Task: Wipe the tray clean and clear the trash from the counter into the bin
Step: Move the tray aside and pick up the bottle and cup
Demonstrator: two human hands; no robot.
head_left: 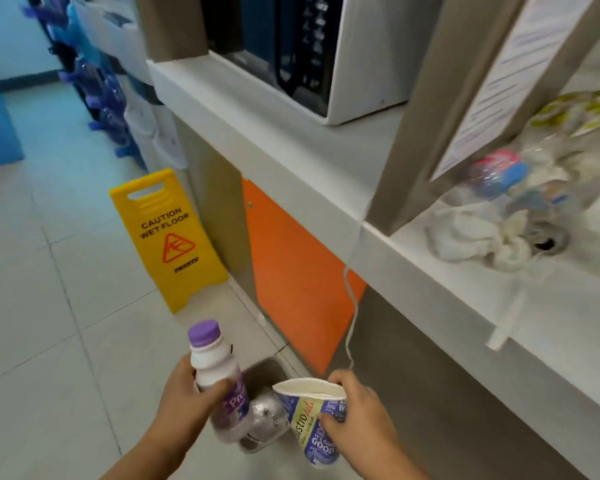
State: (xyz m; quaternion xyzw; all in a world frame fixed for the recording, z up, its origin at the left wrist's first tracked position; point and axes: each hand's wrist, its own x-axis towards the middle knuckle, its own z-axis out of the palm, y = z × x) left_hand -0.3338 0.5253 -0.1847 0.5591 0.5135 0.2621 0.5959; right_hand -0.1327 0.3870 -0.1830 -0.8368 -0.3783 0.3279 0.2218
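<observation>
Head view shows the left hand (184, 393) curled round a purple-capped bottle (217, 372) and the right hand (357, 410) pinching a squashed paper cup (317, 420). Both hang just above the metal bin (267, 372) on the near floor, below the counter (465, 282) at right.

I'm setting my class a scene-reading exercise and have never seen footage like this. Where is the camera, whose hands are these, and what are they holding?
No machine here: one wide-angle camera sits on a person's head, looking forward and down, so the two bare hands at the bottom are the wearer's own. The left hand grips a white bottle with a purple cap; the right hand grips a printed paper cup. Between and below them is a metal bin on the floor. On the right runs a white counter with crumpled tissues and a clear plastic bottle on it, and a microwave further along. A yellow wet-floor sign stands nearby on the floor.
</observation>
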